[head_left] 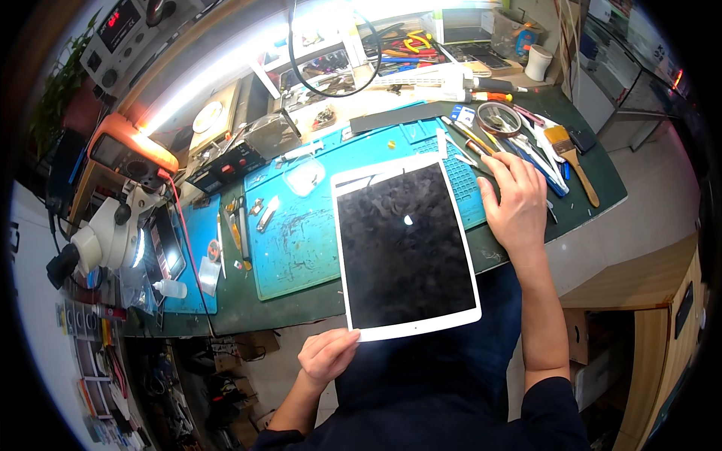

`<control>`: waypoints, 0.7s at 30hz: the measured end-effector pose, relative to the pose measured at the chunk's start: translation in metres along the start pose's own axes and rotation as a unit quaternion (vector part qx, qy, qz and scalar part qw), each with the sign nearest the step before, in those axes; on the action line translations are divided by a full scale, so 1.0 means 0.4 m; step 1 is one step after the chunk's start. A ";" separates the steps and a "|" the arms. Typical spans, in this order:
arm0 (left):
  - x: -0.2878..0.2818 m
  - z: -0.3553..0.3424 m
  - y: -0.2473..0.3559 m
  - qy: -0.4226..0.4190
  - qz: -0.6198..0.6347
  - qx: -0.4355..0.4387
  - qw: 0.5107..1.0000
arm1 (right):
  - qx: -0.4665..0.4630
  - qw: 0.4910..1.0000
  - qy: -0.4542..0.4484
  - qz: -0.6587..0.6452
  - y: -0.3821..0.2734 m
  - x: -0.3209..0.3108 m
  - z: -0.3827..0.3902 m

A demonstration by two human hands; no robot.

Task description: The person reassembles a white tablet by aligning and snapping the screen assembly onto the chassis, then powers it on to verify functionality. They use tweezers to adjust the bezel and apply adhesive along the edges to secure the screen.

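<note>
Left hand (329,355): you pinch the tablet (406,255) at its 7 o'clock corner.
Right hand (517,201): tablet's 2 o'clock, near tools (471,137); can't tell if gripping.
Tablet: screen facing you, 6 o'clock edge past bench (608,179).

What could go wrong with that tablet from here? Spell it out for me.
The white-framed, rectangular, black-screened tablet juts past the near edge of the dark green bench, and the left hand holds only its lower left corner; if that grip slipped, it could tip or fall.

The right hand is close to crowded loose tools, including a flat wooden-handled brush; a careless sweep might push one against the glass.
</note>
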State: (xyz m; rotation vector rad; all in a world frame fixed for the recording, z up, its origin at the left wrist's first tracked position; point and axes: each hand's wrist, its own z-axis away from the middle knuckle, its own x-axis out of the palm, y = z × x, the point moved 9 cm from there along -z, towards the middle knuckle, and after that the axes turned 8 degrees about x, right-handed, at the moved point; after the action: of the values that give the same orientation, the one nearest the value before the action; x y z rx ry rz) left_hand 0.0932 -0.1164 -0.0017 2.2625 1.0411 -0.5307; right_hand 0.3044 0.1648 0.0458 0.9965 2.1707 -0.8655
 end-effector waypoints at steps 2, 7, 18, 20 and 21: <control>0.000 -0.005 0.002 0.001 -0.002 0.003 1.000 | 0.000 1.000 0.001 -0.001 0.000 0.001 0.001; 0.000 -0.008 0.006 0.001 -0.010 0.009 1.000 | 0.000 1.000 -0.001 -0.002 0.002 0.003 0.002; 0.000 -0.009 0.005 -0.001 -0.007 0.007 1.000 | -0.001 1.000 -0.002 -0.004 0.004 0.004 0.000; 0.000 -0.008 0.005 -0.001 -0.006 0.006 1.000 | -0.002 1.000 -0.001 -0.003 0.003 0.002 0.001; 0.000 -0.008 0.005 0.001 -0.005 0.006 1.000 | -0.002 1.000 -0.001 -0.004 0.001 0.001 0.001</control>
State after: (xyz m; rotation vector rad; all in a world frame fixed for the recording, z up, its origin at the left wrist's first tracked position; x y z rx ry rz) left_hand 0.0950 -0.1152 0.0015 2.2707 1.0524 -0.5411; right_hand 0.3046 0.1650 0.0452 0.9849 2.1764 -0.8646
